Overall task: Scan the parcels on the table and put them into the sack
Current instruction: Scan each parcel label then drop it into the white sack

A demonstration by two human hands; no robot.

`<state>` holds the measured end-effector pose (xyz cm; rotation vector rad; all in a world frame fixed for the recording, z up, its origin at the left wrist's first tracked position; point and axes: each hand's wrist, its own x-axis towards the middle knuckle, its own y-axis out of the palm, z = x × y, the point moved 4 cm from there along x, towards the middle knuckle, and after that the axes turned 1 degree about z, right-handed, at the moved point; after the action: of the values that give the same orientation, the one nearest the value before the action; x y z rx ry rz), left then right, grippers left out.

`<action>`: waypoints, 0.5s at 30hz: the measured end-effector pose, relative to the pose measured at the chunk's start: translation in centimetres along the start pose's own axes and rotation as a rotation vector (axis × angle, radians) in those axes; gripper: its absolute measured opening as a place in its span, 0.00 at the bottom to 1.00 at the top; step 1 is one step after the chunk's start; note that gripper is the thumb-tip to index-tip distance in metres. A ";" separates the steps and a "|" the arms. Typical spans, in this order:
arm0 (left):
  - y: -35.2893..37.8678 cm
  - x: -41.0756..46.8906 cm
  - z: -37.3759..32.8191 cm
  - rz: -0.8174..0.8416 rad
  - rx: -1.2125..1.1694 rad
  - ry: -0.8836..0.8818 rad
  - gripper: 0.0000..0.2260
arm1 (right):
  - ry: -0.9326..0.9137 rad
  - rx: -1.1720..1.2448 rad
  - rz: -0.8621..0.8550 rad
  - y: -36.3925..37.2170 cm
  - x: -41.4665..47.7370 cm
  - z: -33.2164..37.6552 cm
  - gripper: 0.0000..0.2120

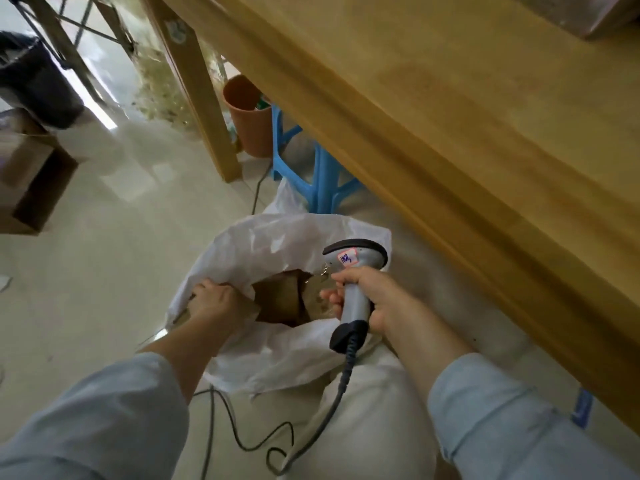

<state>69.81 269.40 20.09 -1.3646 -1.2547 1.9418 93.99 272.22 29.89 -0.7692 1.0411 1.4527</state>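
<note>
A white woven sack (277,244) stands open on the floor beside the wooden table (485,116). Brown cardboard parcels (280,296) lie inside its mouth. My left hand (214,299) reaches into the sack's left side, fingers closed on a brown parcel (247,308) at the rim. My right hand (367,299) grips a grey barcode scanner (353,268) with a pink label, held over the sack's right edge. Its coiled cable (343,382) runs down to the floor.
A brown box (588,15) sits at the table's far right corner. Under the table stand a blue plastic stool (322,174) and an orange bucket (249,116). An open cardboard box (31,181) and a dark bin (31,77) are at the left on the tiled floor.
</note>
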 end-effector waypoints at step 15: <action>1.1 -1.4 -4.1 0.003 -0.282 0.229 0.40 | -0.031 0.034 -0.028 -0.5 -2.1 -1.4 0.04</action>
<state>74.20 269.56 19.45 -1.6724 -1.4502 1.5992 94.69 270.07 31.13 -0.7320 1.0256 1.4154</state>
